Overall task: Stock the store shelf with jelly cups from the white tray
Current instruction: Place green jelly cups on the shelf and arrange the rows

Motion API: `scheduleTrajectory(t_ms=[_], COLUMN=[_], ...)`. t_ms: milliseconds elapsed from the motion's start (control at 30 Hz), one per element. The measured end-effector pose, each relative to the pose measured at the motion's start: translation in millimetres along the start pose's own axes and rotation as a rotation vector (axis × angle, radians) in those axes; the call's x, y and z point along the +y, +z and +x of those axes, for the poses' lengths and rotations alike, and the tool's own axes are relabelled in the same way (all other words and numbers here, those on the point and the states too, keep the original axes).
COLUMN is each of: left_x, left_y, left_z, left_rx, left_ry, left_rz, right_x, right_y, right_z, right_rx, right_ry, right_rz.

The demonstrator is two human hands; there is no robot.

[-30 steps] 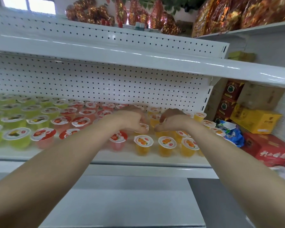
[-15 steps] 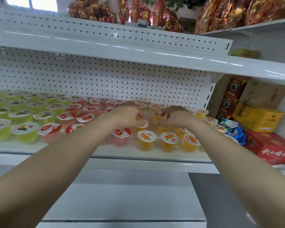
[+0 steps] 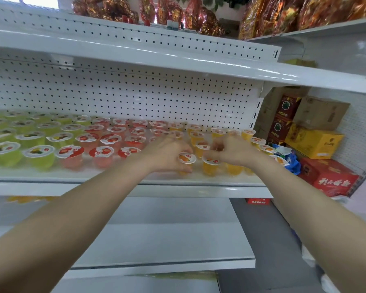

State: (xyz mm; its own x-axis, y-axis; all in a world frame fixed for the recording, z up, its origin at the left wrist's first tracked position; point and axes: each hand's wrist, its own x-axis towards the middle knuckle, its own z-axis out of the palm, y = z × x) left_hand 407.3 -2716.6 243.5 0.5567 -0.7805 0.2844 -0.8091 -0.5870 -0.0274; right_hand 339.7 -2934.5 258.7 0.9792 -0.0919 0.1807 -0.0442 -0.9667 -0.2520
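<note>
White perforated-back store shelf (image 3: 51, 176) lined with jelly cups (image 3: 135, 140).
Green cups (image 3: 38, 154) left, red cups (image 3: 103, 154) next; left hand (image 3: 167, 154) grips an orange cup (image 3: 187, 159); right hand (image 3: 232, 151) curled among orange ones, grasp unclear; cartons (image 3: 313, 142) far right.

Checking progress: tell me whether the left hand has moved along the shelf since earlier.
Yes. The left hand has come forward from the second row to the front edge of the shelf, now gripping a front-row orange jelly cup.
</note>
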Motion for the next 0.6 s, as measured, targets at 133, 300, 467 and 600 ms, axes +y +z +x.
scheduleTrajectory(t_ms=[133,300,467,600], left_x=[4,-14,-19,-18], left_y=[0,5,5,4], left_z=[-4,-6,-10,-10], left_rx=[0.029,0.016,0.011,0.036], left_ry=[-0.013,-0.039,-0.056,-0.047], left_rz=[-0.012,-0.016,-0.018,-0.033], right_x=[-1,-7,-9,-7], right_y=[1,10,21,18], right_z=[-11,-3,8,9], right_rx=[-0.098,-0.052,0.009,-0.032], right_ry=[-0.007,-0.013,-0.034,-0.022], right_rz=[-0.036,-0.11,-0.132,-0.131])
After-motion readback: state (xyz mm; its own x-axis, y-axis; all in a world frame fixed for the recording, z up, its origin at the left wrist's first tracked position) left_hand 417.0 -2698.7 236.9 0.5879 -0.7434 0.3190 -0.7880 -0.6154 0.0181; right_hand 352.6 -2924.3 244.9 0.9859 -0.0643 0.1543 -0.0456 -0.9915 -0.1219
